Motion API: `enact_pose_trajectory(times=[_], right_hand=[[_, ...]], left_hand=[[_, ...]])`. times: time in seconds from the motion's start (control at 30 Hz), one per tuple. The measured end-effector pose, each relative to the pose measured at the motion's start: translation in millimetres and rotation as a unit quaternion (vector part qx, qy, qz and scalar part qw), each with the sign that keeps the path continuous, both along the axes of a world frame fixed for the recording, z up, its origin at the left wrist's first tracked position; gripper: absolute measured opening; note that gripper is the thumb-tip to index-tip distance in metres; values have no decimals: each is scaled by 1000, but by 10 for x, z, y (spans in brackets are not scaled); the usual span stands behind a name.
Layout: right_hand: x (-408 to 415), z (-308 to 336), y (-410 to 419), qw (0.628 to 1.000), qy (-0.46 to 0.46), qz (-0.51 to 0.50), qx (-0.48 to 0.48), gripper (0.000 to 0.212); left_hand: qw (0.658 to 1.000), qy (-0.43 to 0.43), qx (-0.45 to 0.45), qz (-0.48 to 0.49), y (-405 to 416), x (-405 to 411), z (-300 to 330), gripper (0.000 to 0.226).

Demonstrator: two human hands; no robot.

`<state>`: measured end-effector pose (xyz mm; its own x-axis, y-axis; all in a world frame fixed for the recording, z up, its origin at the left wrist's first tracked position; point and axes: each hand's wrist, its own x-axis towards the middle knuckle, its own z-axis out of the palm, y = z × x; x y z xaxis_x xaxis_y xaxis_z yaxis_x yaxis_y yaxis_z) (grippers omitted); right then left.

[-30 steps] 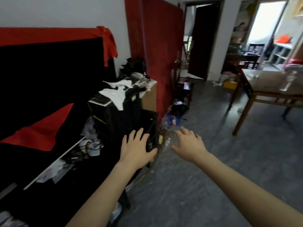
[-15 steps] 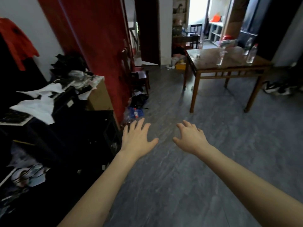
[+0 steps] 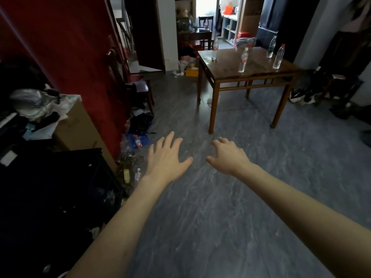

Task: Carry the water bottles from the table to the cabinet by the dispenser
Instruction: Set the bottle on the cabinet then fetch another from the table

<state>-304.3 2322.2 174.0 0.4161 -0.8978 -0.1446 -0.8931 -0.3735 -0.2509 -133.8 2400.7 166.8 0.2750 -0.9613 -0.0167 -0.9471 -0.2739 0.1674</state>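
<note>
A brown wooden table (image 3: 226,76) stands across the room, upper right of centre. Clear plastic water bottles stand upright on it: one with a red label (image 3: 243,60) near the front edge, one (image 3: 278,57) at the right edge, one (image 3: 270,47) behind that, and one (image 3: 215,45) at the far side. My left hand (image 3: 167,157) and my right hand (image 3: 228,155) are stretched out over the grey floor, palms down, fingers spread, holding nothing. Both are well short of the table. No dispenser or cabinet is recognisable.
Dark cluttered furniture (image 3: 50,177) and a cardboard box (image 3: 78,127) fill the left. Bags and small bottles (image 3: 138,141) litter the floor by the red wall (image 3: 70,47). A chair (image 3: 138,85) stands beyond them. Shoes (image 3: 301,95) lie right of the table. Grey floor (image 3: 220,217) stretches ahead.
The view has swung right and moved forward: the table with bottles has come from the far right toward the centre and looks nearer. Both hands keep the same open pose.
</note>
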Motion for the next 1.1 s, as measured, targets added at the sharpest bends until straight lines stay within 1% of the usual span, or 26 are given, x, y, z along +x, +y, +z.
enact_pose_trajectory(times=[0.17, 0.5, 0.67, 0.83, 0.93, 1.1], right_hand=[[193, 29, -515, 1000, -12, -26, 2, 66], [141, -15, -1714, 997, -28, -66, -2, 64], [-51, -40, -2561, 996, -37, -83, -6, 58], [-256, -18, -3528, 996, -38, -84, -6, 61], [-361, 13, -4122, 996, -41, -81, -7, 63], [-403, 26, -4858, 996, -45, -78, -8, 66]], left_hand=[[1000, 2, -3, -21, -627, 230, 18, 78], [997, 7, 9, -75, -1955, 228, -46, 75], [997, 10, 16, -80, -2829, 56, -85, 76], [996, 15, 17, -86, -3760, -172, -12, 75], [997, 16, 8, -73, -4319, -279, 52, 74], [997, 18, 13, -68, -4990, -324, 107, 74]])
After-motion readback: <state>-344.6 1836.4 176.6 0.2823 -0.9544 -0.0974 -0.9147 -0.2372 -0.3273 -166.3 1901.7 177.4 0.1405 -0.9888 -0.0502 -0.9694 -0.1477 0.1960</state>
